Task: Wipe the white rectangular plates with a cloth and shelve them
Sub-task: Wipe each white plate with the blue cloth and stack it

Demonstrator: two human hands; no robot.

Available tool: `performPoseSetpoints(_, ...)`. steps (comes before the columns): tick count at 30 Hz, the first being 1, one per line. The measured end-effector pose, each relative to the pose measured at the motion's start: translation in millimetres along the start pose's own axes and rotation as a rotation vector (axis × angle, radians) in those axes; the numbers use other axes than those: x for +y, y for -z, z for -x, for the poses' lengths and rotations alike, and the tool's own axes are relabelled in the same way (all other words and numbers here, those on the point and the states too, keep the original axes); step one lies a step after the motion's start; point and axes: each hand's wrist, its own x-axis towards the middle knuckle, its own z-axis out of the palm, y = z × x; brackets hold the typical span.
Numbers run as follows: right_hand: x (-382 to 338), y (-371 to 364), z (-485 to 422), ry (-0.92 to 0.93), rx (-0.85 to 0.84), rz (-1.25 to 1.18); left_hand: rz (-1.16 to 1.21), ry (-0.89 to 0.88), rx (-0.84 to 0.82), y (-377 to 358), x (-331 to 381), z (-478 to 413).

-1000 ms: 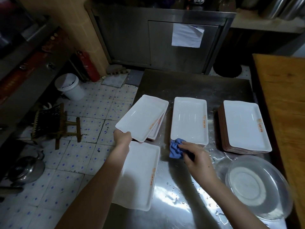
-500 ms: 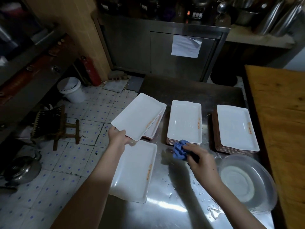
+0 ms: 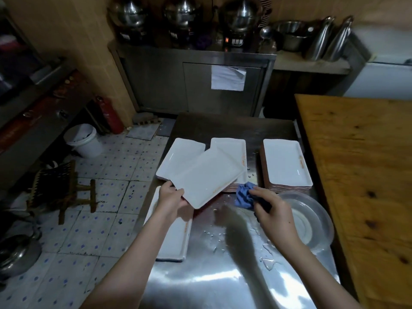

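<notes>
white plate [image 3: 207, 175] clamped in left grip [image 3: 170, 197], seemingly unwiped; blue cloth [image 3: 244, 196] bunched in right grip [image 3: 273, 214] just beside it. stacks [image 3: 286, 162] beyond both grips wait; none shelved.

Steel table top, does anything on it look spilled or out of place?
Yes: water drops and small puddles lie spilled on the shiny steel table, beside the clear round bowl.
</notes>
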Motion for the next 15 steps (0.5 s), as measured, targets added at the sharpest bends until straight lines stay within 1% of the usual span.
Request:
performPoseSetpoints(3, 4, 14, 7, -0.022, 0.029, 0.024, -0.032, 0.006, -0.069, -13, -10, 13)
performPoseSetpoints(9, 13, 36, 20, -0.086, 0.094, 0.037, -0.219, -0.033, -0.203, -45, -22, 38)
performPoseSetpoints(15, 20, 45, 27, -0.115, 0.114, 0.059, -0.435, -0.071, -0.312, -66, -20, 54)
